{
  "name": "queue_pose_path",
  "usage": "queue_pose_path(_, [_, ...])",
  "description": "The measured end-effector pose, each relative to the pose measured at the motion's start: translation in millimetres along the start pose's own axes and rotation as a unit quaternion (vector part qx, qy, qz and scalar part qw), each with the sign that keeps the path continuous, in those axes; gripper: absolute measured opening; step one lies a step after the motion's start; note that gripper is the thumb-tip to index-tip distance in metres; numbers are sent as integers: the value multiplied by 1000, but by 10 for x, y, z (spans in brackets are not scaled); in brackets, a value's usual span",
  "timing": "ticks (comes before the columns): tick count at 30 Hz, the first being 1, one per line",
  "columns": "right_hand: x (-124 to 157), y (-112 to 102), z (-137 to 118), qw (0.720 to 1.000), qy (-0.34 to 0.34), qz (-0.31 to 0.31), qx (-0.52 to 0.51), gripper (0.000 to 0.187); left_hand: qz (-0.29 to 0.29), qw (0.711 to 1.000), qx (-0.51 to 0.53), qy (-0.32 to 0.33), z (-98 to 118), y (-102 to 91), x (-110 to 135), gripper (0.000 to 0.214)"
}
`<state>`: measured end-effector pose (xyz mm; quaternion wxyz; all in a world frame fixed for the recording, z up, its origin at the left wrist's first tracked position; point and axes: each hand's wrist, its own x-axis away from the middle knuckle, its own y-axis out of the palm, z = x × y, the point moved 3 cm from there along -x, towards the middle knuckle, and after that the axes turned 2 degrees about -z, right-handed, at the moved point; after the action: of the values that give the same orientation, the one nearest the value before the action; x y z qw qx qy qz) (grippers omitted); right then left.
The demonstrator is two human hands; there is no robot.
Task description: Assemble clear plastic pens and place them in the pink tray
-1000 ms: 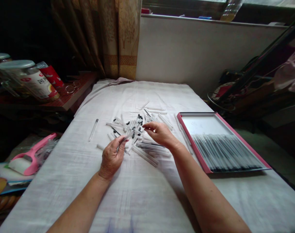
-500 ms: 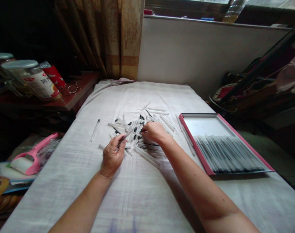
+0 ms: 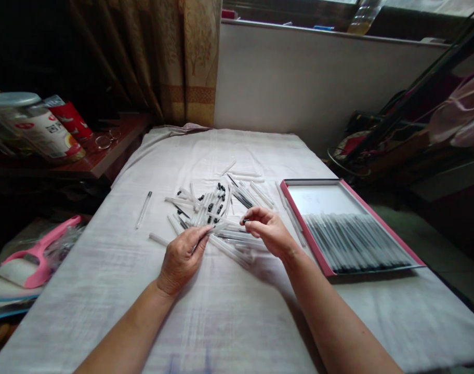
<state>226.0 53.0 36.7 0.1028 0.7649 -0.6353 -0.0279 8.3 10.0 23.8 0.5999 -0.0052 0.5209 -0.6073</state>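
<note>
Near the centre of the tabletop (image 3: 229, 322), the left hand (image 3: 181, 254) had its grip clamped on a clear tube (image 3: 221, 226), long axis pointing to two o'clock. Just off that tip, at three o'clock, the right hand (image 3: 270, 234) had its grip pinched on a small black cap (image 3: 246, 221).

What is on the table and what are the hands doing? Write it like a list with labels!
Left hand: holds a clear tube by one end
Right hand: pinches what looks like a small black cap near the tube's other end
Pile: loose tubes and black caps on the white cloth
Tray: pink rim, row of tubes inside, right of the hands
Lone tube: left of the pile
</note>
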Motion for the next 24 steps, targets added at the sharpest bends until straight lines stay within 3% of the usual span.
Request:
queue_pose_path(4, [128, 40, 90, 999, 20, -3, -49, 25, -16, 1000, 5, 12, 31, 19, 3, 26])
queue_pose_path(13, [134, 66, 187, 995, 24, -34, -87, 31, -33, 999, 2, 6, 30, 12, 11, 28])
queue_pose_path(24, [162, 158, 167, 998, 3, -29, -48, 30, -52, 999, -14, 6, 60, 21, 18, 28])
